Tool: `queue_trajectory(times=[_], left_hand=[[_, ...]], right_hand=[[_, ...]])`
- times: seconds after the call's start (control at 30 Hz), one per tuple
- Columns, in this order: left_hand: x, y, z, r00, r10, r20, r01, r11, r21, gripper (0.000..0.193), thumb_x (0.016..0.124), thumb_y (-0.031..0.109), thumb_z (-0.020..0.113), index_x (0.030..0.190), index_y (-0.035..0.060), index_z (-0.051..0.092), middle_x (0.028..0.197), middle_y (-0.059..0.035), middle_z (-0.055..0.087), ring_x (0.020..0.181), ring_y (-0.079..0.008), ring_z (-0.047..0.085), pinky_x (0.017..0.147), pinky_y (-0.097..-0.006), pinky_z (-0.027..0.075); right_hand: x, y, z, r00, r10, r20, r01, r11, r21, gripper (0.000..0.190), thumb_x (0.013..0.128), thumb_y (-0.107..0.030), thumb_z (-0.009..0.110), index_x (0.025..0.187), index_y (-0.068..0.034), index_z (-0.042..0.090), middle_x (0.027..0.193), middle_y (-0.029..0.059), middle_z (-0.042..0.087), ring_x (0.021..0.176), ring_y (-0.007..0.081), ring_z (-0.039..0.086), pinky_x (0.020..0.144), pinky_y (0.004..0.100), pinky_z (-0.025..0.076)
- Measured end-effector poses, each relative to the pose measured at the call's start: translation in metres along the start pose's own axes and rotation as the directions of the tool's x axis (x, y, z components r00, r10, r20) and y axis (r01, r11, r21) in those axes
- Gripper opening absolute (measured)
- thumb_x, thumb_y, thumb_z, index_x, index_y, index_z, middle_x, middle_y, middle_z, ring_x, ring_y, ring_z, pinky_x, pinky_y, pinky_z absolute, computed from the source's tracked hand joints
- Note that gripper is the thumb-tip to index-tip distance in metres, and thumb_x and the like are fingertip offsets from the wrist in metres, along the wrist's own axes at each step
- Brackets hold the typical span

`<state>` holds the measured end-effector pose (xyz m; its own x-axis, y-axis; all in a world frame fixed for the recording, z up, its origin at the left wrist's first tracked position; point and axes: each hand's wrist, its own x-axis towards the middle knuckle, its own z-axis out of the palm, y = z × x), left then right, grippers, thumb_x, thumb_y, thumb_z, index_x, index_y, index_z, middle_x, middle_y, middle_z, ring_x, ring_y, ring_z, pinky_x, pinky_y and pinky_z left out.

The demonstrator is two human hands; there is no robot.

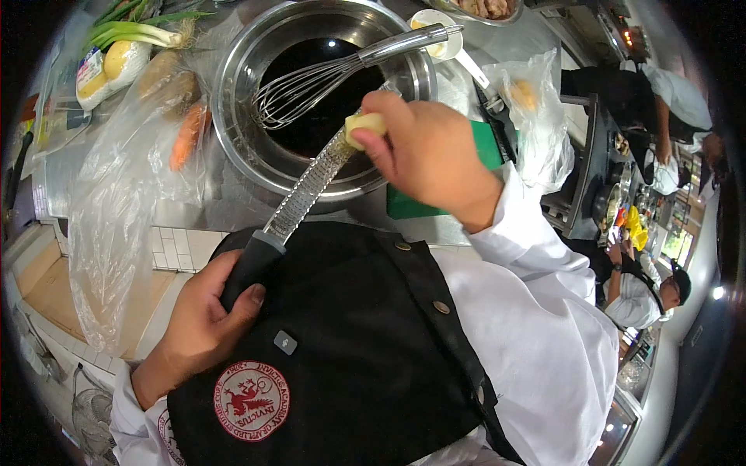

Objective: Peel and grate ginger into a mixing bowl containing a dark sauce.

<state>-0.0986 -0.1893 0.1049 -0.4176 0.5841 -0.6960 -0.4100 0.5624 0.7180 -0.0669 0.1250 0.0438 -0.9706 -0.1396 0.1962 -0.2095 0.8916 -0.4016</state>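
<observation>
My left hand [204, 314] grips the black handle of a rasp grater [309, 189], which slants up and to the right over a steel mixing bowl [230, 125]. Between the fingers of my right hand [434, 148] is a peeled pale yellow piece of food [365, 129], perhaps ginger, pressed against the grater's blade. Dark liquid [309, 70] fills the bottom of the bowl. A balloon whisk [326, 84] leans across it, with its steel handle over the far right rim. My right hand hides the upper part of the blade.
A clear plastic bag [116, 233] hangs over the counter's front edge, beside a carrot [189, 137]. Spring onions [140, 35] and wrapped yellow produce [113, 67] lie far left. Right of the bowl are a white measuring cup [443, 43], a green cutting board [419, 204] and another plastic bag [545, 128]. People [641, 297] stand at right.
</observation>
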Motion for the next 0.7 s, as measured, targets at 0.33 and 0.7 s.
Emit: queue_trajectory(times=[0.33,0.7], left_hand=[[-0.001,0.011,0.001,1.000,-0.023,0.009,0.021,0.989,0.150,0.037,0.095,0.011,0.067,0.128,-0.0013,0.055,0.103,-0.0148,0.068,0.092,-0.0174,0.064,0.084,-0.0297,0.050],[0.003,0.008,-0.001,0.998,-0.058,0.035,0.057,0.998,0.011,0.036,0.098,0.011,0.063,0.129,-0.0044,0.054,0.108,-0.0113,0.064,0.096,-0.0133,0.058,0.085,-0.0265,0.047]], right_hand=[[0.001,-0.024,-0.002,0.996,-0.052,-0.075,0.059,0.995,0.085,0.030,0.089,-0.025,0.075,0.106,-0.006,0.058,0.067,0.0108,0.064,0.057,0.0304,0.065,0.050,0.0389,0.050],[-0.008,-0.016,0.002,0.988,0.151,-0.027,-0.147,0.982,0.118,0.034,0.085,-0.029,0.079,0.103,-0.005,0.062,0.073,0.0101,0.067,0.061,0.0286,0.067,0.056,0.0377,0.053]])
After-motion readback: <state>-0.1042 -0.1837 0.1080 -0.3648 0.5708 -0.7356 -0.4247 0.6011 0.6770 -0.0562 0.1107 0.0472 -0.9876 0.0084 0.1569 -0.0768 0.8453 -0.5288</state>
